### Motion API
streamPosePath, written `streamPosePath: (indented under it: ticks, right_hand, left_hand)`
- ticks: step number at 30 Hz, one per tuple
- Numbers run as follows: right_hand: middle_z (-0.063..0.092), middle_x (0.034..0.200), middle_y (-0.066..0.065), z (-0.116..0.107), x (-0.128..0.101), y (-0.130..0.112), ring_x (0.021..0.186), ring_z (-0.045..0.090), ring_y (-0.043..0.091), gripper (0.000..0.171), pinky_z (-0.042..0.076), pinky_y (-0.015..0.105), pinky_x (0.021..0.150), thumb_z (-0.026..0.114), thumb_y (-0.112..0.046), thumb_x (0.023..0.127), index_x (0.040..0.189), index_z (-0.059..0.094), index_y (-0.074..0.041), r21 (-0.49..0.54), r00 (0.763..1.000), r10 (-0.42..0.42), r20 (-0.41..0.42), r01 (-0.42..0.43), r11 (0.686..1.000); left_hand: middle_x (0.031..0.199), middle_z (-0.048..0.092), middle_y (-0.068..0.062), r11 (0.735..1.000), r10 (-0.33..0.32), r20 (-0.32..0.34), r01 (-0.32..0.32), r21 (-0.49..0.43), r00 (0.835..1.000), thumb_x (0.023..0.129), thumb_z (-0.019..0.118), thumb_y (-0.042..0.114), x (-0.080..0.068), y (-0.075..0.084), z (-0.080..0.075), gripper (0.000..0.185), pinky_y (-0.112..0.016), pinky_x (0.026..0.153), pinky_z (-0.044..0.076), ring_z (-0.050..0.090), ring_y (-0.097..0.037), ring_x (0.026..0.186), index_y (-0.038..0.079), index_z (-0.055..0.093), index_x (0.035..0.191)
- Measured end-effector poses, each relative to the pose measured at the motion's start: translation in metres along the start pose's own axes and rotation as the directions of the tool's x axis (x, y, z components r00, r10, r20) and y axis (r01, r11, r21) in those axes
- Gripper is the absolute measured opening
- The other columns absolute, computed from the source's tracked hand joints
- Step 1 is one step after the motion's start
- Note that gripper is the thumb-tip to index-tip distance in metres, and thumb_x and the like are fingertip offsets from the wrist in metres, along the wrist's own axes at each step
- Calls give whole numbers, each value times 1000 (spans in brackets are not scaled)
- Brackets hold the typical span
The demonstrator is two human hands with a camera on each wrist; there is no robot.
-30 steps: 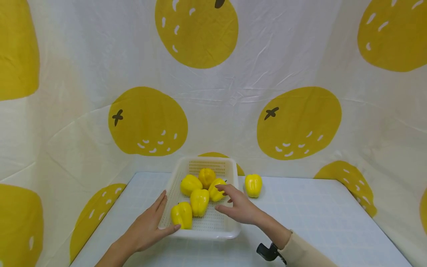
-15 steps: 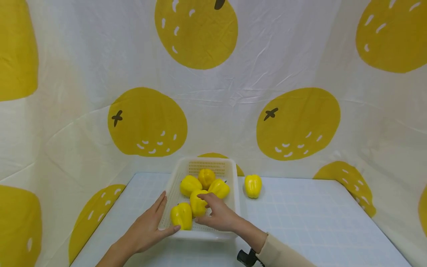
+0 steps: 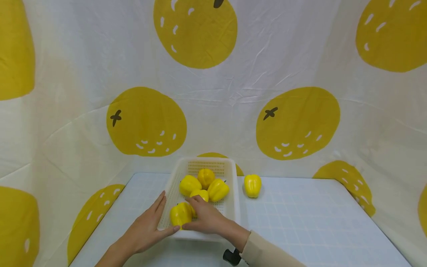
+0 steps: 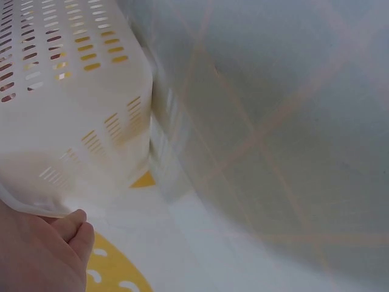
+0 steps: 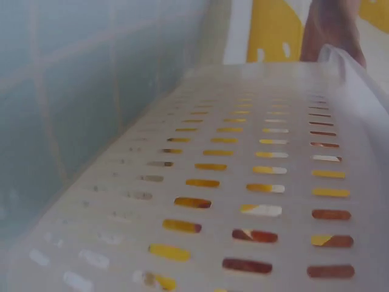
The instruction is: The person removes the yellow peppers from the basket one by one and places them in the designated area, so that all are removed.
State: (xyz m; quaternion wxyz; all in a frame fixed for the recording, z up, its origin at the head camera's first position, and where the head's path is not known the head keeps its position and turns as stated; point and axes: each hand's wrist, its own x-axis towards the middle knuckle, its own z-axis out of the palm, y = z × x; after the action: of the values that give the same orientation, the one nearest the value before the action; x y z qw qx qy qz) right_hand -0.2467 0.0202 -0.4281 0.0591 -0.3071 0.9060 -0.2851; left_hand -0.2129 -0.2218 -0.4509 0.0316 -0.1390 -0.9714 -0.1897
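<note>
A white perforated basket on the table holds several yellow peppers. My left hand rests flat along the basket's left side, fingers straight, thumb on the front rim. My right hand reaches into the basket from the front. Its index finger and thumb curl round the right side of the front pepper. It also covers most of the middle pepper. The left wrist view shows the basket wall and part of my left hand. Slotted basket wall fills the right wrist view.
One more yellow pepper stands alone on the pale blue gridded table, just right of the basket. A white cloth with large yellow fruit prints hangs behind and at both sides.
My right hand has moved left and toward me inside the basket, from the back-right pepper, over the middle one, to the front pepper. The left hand and basket have stayed put.
</note>
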Motion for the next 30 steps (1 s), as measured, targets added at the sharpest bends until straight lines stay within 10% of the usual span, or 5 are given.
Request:
streamPosePath:
  ticks: [19, 30]
  right_hand:
    - [57, 141, 4, 16, 22, -9, 110, 61, 11, 75, 53, 36, 101, 82, -42, 86, 151, 52, -20, -116, 996, 57, 66, -49, 992]
    - [64, 132, 3, 16, 24, -8, 102, 58, 7, 57, 53, 34, 98, 72, -36, 96, 148, 53, -23, -10, 993, 56, 105, -55, 998]
  left_hand:
    - [172, 12, -11, 1000, -24, 19, 24, -7, 1000, 81, 48, 90, 0, 0, 0, 123, -62, 110, 41, 36, -39, 148, 0, 25, 161]
    - [171, 14, -12, 1000, 13, -7, -13, 2, 1000, 84, 49, 87, 0, -3, 1, 119, -60, 108, 43, 40, -40, 145, 0, 25, 161]
